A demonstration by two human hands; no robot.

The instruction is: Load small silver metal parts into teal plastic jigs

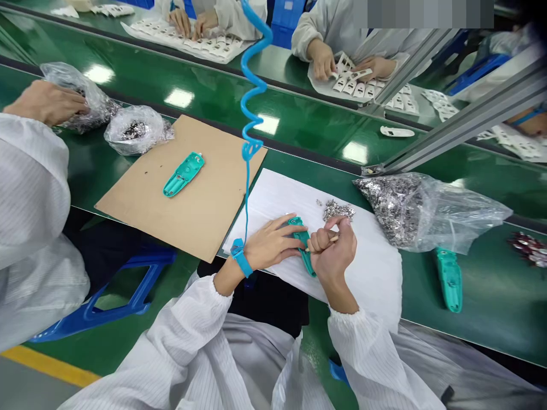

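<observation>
A teal plastic housing [302, 242] lies on a white sheet [277, 199] at the near edge of the green belt. My left hand [273, 242] rests over the housing's left side, fingers curled on it and pinning it down. On that wrist sits a blue strap with a coiled blue cord [252, 85] running up. My right hand [333, 247] is closed in a pinch round a thin wooden stick [331, 240], its tip at the housing. A small heap of tiny metal parts [338, 210] lies just beyond my fingers.
A clear bag of metal parts [423, 208] lies to the right, with another teal housing [449, 279] below it. A cardboard sheet [205, 210] to the left carries a third housing [183, 174]. A neighbour's hand [47, 101] handles bags. Two people opposite sort white parts. An aluminium rail [461, 122] slants across.
</observation>
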